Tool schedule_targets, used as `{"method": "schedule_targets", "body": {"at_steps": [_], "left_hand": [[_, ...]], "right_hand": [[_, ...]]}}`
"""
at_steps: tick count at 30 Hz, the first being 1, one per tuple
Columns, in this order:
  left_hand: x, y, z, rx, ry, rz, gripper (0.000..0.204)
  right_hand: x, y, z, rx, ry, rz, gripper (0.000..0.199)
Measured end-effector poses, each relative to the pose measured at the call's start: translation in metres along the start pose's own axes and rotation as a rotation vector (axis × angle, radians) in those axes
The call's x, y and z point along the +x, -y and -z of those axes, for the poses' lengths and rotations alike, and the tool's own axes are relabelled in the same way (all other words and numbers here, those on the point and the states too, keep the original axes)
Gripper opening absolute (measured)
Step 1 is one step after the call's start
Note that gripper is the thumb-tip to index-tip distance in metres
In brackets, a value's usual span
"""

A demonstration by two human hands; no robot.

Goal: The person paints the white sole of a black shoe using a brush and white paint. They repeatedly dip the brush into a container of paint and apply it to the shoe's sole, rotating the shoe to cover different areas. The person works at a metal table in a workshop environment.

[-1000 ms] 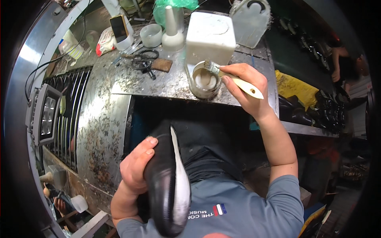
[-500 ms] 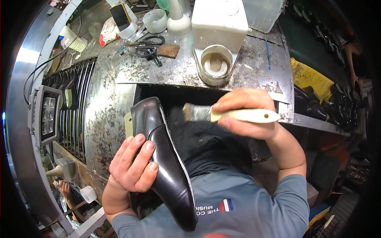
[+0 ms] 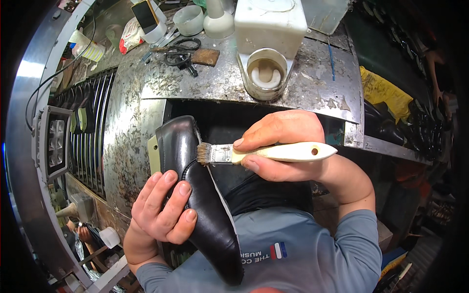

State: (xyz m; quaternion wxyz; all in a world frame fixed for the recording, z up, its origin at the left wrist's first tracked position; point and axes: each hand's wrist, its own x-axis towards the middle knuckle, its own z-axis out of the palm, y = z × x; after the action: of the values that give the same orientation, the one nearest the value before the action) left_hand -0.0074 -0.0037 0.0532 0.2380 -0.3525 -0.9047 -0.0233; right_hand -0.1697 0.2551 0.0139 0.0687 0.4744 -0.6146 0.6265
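Observation:
My left hand (image 3: 163,207) grips a black leather shoe (image 3: 207,200) from its left side, fingers laid over the upper. The shoe lies on its side, heel end up and toe down toward my shirt. A pale yellow piece with a hole (image 3: 154,155), likely the top of a shoe last, sticks out beyond the heel end. In my right hand (image 3: 288,129) is a flat paintbrush (image 3: 278,152) with a cream handle, pinched near its metal band. Its bristles touch the shoe's right edge, just below the heel end.
Ahead on the worn metal bench (image 3: 195,90) stands a white container with a round cup (image 3: 266,73) of pale liquid. Scissors (image 3: 183,51), a brown block (image 3: 205,57) and a phone (image 3: 145,17) lie farther left. A lamp (image 3: 51,142) and a rack (image 3: 90,132) holding shoes are at left.
My right hand has moved the brush left and slightly down, from apart from the shoe to touching its edge. My left hand and the shoe have barely shifted.

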Motion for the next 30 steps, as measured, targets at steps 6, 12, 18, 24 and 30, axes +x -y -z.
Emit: {"method": "schedule_targets", "body": {"at_steps": [6, 12, 18, 24, 30], "left_hand": [[-0.002, 0.0, -0.001, 0.011, -0.015, 0.008, 0.033], [-0.001, 0.008, -0.006, 0.032, -0.024, 0.034, 0.032], [-0.003, 0.015, -0.016, 0.111, -0.036, 0.057, 0.028], [-0.002, 0.019, -0.026, 0.129, -0.068, 0.137, 0.025], [-0.009, 0.025, -0.032, 0.104, -0.066, 0.214, 0.032]], "right_hand": [[0.003, 0.002, 0.0, 0.031, 0.069, -0.024, 0.015], [-0.004, 0.017, 0.006, 0.205, 0.195, -0.121, 0.015], [-0.005, 0.033, 0.012, 0.227, 0.226, -0.101, 0.014], [-0.007, 0.048, 0.017, 0.215, 0.238, -0.057, 0.015], [-0.002, 0.06, 0.024, 0.248, 0.272, -0.091, 0.017]]}}
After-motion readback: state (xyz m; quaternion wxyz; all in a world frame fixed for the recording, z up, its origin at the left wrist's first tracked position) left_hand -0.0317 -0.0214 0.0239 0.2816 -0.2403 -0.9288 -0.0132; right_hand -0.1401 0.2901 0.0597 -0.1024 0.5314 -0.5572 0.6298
